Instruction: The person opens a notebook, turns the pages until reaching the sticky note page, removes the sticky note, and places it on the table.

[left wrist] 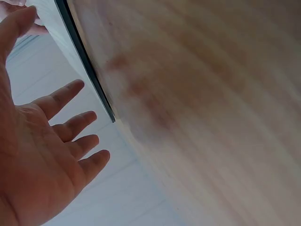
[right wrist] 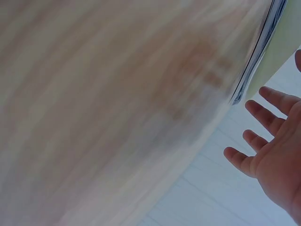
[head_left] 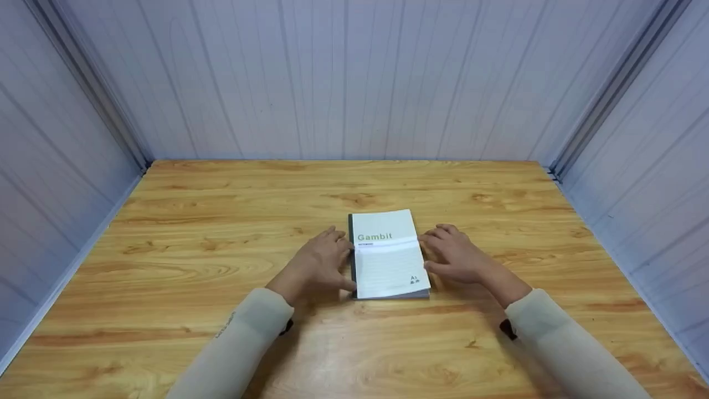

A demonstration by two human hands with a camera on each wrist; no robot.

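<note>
A white notebook point(head_left: 388, 266) with a dark spine and "Gambit" in green letters lies on the wooden table point(head_left: 221, 205). Its cover lifts slightly at the lower right corner. Beside the dark spine, my left hand point(head_left: 324, 259) has its fingers spread, fingertips right at the edge. Opposite it, my right hand point(head_left: 457, 256) reaches to the page edge with thumb and fingers apart. The left wrist view shows the left palm point(left wrist: 37, 160) with nothing in it. From the right wrist, the relaxed fingers point(right wrist: 268, 117) appear close to the notebook's page edge point(right wrist: 258, 56).
Pale panelled walls point(head_left: 343, 83) enclose the table at the back and on both sides. Light sleeves point(head_left: 238, 343) cover both forearms, and a dark band point(head_left: 508, 329) shows under the right cuff.
</note>
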